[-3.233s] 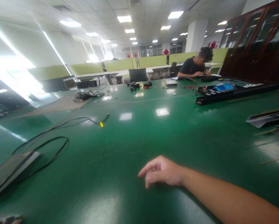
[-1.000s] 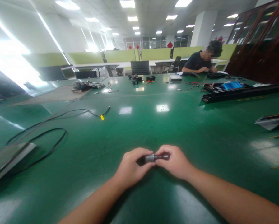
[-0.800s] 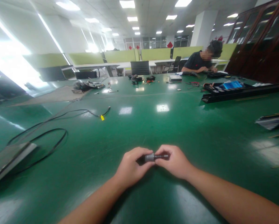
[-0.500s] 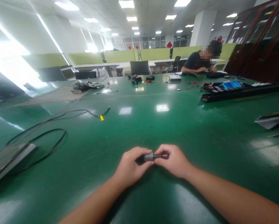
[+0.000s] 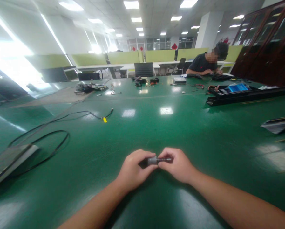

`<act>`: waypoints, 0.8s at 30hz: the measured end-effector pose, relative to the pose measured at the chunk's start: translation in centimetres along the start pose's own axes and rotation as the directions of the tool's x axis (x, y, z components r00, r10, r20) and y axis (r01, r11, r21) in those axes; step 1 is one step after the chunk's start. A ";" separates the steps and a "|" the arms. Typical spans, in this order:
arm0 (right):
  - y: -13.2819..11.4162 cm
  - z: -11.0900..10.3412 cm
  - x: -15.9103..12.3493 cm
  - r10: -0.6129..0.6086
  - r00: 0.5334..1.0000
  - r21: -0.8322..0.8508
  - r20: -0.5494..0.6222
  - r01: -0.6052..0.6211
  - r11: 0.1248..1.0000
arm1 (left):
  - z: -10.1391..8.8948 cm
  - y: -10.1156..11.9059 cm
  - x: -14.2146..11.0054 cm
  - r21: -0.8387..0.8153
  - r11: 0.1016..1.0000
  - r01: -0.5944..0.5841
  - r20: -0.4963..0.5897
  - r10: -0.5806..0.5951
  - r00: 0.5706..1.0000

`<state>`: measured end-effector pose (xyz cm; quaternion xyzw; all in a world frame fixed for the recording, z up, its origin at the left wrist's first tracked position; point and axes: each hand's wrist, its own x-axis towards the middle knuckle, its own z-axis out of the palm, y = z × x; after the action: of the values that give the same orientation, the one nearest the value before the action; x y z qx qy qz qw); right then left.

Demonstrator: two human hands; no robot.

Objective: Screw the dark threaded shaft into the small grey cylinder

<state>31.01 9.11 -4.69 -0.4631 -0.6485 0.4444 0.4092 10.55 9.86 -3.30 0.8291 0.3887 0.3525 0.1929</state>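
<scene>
Basically both hands are on one small assembly, low and central over the near part of the green bench (image 5: 192, 127). Left hand (image 5: 134, 170) has a grey cylinder (image 5: 152, 160) between thumb and forefinger, gap just as wide as the cylinder; its far end is lost in the shadow of the palm. Right hand (image 5: 179, 165) is in a narrower pinch on a thin dark rod (image 5: 165, 159) that lines up with the cylinder, tip pointing back toward the right palm. Fingertips of both hands nearly meet where the two parts join. Can't tell if cylinder and rod are one piece or two. My read on the grip: one hand per part keeps both on a common line, and pinching close to the join gives fine control. Held roughly level and crosswise, so the join faces the head camera. Can't tell if the hands rest on the bench. Other gear sits well apart, which probably leaves elbow room: black cable (image 5: 68, 135) looped at left with a yellow tag (image 5: 105, 120) near its end, likely for identification; flat slab (image 5: 12, 160) beside it; long black rail (image 5: 247, 98) off to the right with a blue packet (image 5: 239, 87) by it. Co-worker (image 5: 199, 65) sits at the far right, bent over their own parts.
</scene>
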 end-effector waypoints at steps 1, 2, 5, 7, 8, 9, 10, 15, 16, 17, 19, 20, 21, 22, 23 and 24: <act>0.0 0.0 0.0 0.001 1.000 -0.003 -0.003 -0.001 1.000 | 0.0 0.0 0.0 0.006 1.000 -0.001 -0.003 0.001 1.000; 0.0 0.0 0.0 0.005 1.000 -0.001 -0.005 -0.005 1.000 | 0.0 0.0 0.0 0.011 1.000 -0.001 -0.006 0.001 1.000; 0.1 0.0 0.0 0.015 1.000 0.019 -0.002 -0.015 1.000 | 0.0 0.0 0.0 0.022 1.000 -0.011 -0.016 0.011 1.000; 0.1 0.1 0.0 0.015 1.000 0.032 0.000 -0.014 0.999 | -0.1 0.0 0.0 0.025 0.999 -0.020 -0.018 0.021 1.000; 0.1 0.1 0.0 0.013 1.000 0.034 0.000 -0.013 0.999 | -0.1 0.0 0.0 0.027 0.999 -0.023 -0.016 0.023 1.000; 0.1 0.1 0.0 0.012 1.000 0.034 0.000 -0.012 0.999 | -0.1 0.0 0.0 0.030 0.999 -0.023 -0.015 0.023 1.000; 0.1 0.1 0.0 0.011 1.000 0.031 0.000 -0.011 0.999 | -0.1 0.0 0.0 0.034 0.999 -0.022 -0.015 0.023 1.000; 0.0 0.1 -0.1 0.012 1.000 0.016 -0.005 -0.012 1.000 | 0.0 0.0 0.0 0.049 0.999 -0.024 -0.033 0.025 0.999; 0.0 0.1 -0.1 0.014 1.000 0.018 -0.005 -0.014 1.000 | 0.0 -0.1 0.0 0.050 0.998 -0.025 -0.035 0.026 0.999; 0.0 0.1 -0.1 0.018 1.000 0.021 -0.004 -0.017 1.000 | 0.0 -0.1 0.0 0.051 0.998 -0.024 -0.035 0.026 0.999; 0.0 0.1 -0.1 0.023 1.000 0.026 0.000 -0.023 0.999 | 0.0 -0.1 -0.1 0.052 0.998 -0.026 -0.035 0.028 0.999; 0.0 0.1 -0.1 0.024 1.000 0.025 0.000 -0.024 0.999 | 0.0 -0.1 -0.1 0.054 0.998 -0.026 -0.035 0.028 0.999; 0.0 0.1 -0.1 0.024 1.000 0.025 -0.001 -0.024 0.999 | -0.1 -0.1 -0.1 0.056 0.998 -0.028 -0.036 0.030 0.999; 0.0 0.1 -0.1 0.024 1.000 0.024 -0.002 -0.024 0.999 | -0.1 -0.1 -0.1 0.058 0.998 -0.029 -0.037 0.031 0.999; -0.1 0.1 -0.1 0.025 1.000 0.023 -0.003 -0.025 0.999 | -0.1 -0.1 -0.1 0.058 0.998 -0.031 -0.038 0.033 0.999; -0.1 0.1 -0.1 0.026 1.000 0.024 -0.004 -0.026 0.999 | -0.1 -0.1 -0.1 0.058 0.998 -0.034 -0.040 0.037 0.999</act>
<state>30.96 8.97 -4.62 -0.4675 -0.6363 0.4565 0.4101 10.39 9.86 -3.33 0.8336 0.3877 0.3616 0.1549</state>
